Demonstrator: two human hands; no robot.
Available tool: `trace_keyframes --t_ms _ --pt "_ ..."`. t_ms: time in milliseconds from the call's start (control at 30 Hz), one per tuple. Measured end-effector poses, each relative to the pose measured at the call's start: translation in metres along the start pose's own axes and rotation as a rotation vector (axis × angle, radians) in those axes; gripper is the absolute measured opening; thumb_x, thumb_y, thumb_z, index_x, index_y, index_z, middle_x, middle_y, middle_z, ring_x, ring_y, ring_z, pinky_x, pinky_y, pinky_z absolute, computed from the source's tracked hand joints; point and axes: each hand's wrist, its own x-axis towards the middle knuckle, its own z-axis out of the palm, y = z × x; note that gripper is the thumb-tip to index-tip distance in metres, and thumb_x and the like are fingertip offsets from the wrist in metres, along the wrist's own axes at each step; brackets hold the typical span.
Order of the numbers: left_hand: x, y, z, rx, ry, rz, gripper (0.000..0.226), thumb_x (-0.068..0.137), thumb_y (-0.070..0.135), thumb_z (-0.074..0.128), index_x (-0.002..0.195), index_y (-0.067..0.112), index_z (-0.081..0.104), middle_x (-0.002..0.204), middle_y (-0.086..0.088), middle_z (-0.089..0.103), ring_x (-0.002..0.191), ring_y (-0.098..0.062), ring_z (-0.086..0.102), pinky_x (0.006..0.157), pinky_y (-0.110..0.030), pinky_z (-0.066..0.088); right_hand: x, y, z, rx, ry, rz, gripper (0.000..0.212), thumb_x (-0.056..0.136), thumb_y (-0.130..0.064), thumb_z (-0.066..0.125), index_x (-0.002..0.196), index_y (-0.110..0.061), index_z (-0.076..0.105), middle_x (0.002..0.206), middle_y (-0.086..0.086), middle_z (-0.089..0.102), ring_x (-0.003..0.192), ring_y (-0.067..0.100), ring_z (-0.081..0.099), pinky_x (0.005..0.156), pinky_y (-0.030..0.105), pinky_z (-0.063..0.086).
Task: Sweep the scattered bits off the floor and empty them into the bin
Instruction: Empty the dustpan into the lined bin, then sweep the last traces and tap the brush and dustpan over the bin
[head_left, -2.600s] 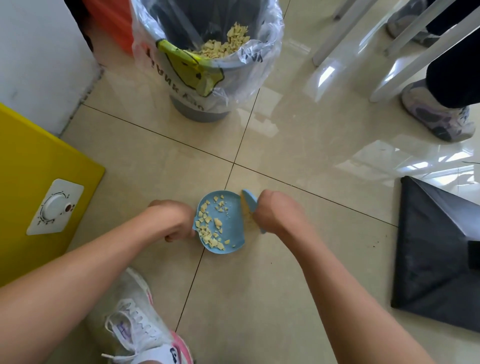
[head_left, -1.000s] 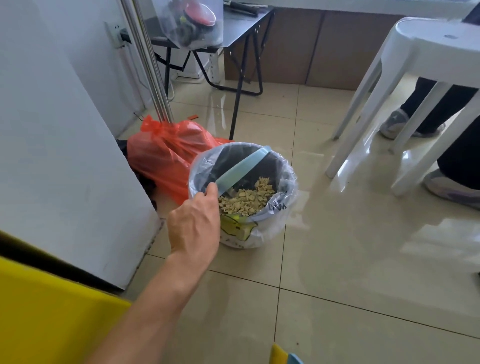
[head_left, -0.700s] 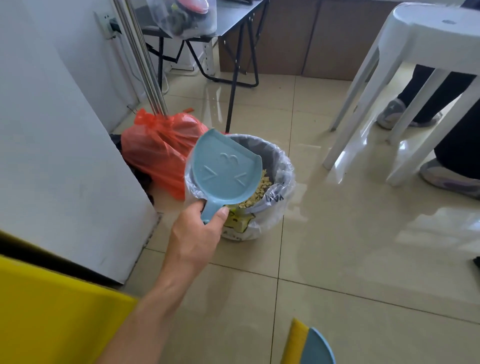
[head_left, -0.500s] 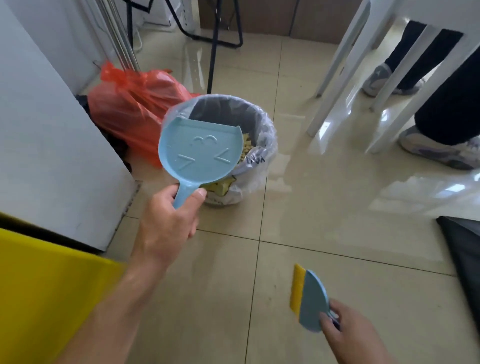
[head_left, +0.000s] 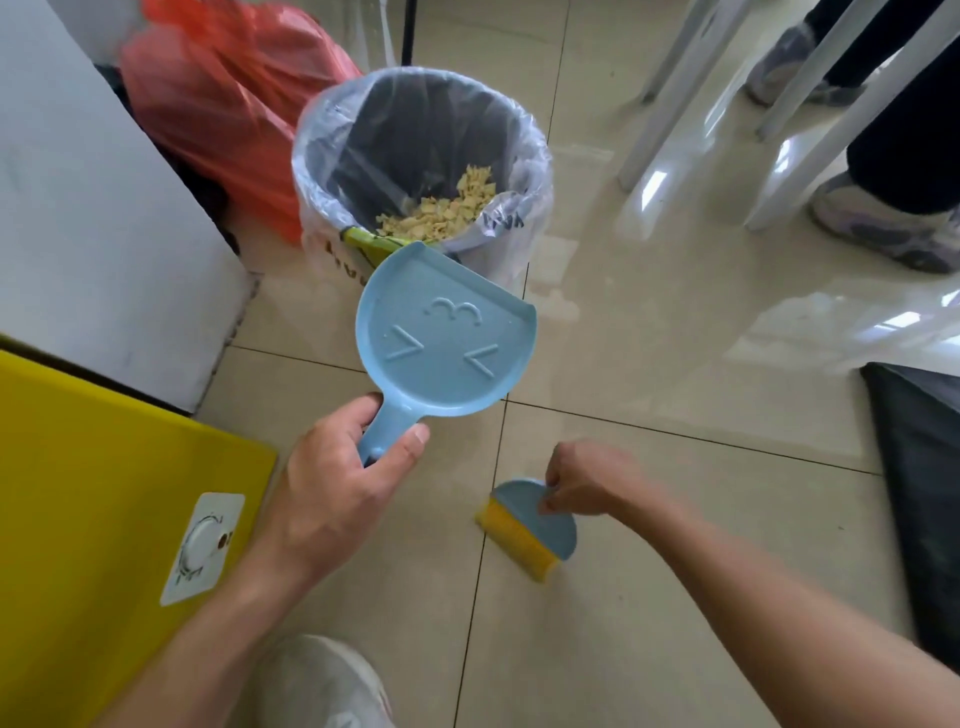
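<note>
Two small tools, head view: the left hand (head_left: 332, 499) is clamped on the stub handle of the empty blue dustpan (head_left: 447, 332), just short of the bin (head_left: 524, 156) holding the bits (head_left: 441, 208). The right hand (head_left: 592, 480) pinches the brush (head_left: 530, 525) at the floor. Both look light, stiff plastic; grip the handles.

Floor: you see glossy beige tile floor (head_left: 649, 597) with dark grout lines.
Left: white wall panel (head_left: 78, 218), yellow cabinet (head_left: 78, 493).
Beyond your fingers: white plastic stool legs (head_left: 675, 88), crumpled orange plastic bag (head_left: 223, 104).
</note>
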Motion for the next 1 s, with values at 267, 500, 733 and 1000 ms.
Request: trace_keyframes --t_ms 267,500,733,1000 --pt "0.003 0.002 0.001 0.048 0.009 0.06 0.041 0.086 0.059 0.059 0.079 0.019 0.05 0.051 0.01 0.042 0.044 -0.006 0.035 0.042 -0.022 0.032 0.005 0.043 -0.063 0.02 0.12 0.096 0.026 0.076 -0.035 0.072 0.068 -0.011 0.065 0.059 0.001 0.054 0.059 0.021 0.052 0.049 0.025 0.034" --pt "0.001 0.003 0.002 -0.009 -0.021 0.043 0.039 0.086 0.057 0.06 0.079 0.019 0.052 0.052 0.008 0.044 0.045 -0.01 0.039 0.047 -0.031 0.038 -0.022 -0.016 -0.025 0.387 -0.047 -0.053 0.027 0.081 -0.041 0.073 0.064 -0.02 0.07 0.053 -0.01 0.054 0.054 0.009 0.049 0.049 0.025 0.036" --pt "-0.001 0.003 0.001 -0.009 -0.014 0.048 0.037 0.087 0.054 0.063 0.077 0.02 0.05 0.051 0.009 0.041 0.045 -0.01 0.038 0.046 -0.03 0.037 0.006 -0.001 0.016 0.596 0.123 0.152 0.034 0.091 -0.03 0.059 0.061 -0.014 0.053 0.054 0.0 0.046 0.047 0.017 0.041 0.045 0.028 0.028" --pt "-0.002 0.001 0.011 -0.024 -0.062 0.062 0.039 0.085 0.055 0.061 0.078 0.018 0.052 0.051 0.01 0.041 0.044 -0.008 0.036 0.042 -0.022 0.034 -0.019 0.097 0.04 1.109 0.211 0.495 0.028 0.095 -0.028 0.062 0.078 -0.005 0.063 0.048 -0.001 0.037 0.035 0.011 0.029 0.038 0.02 0.022"
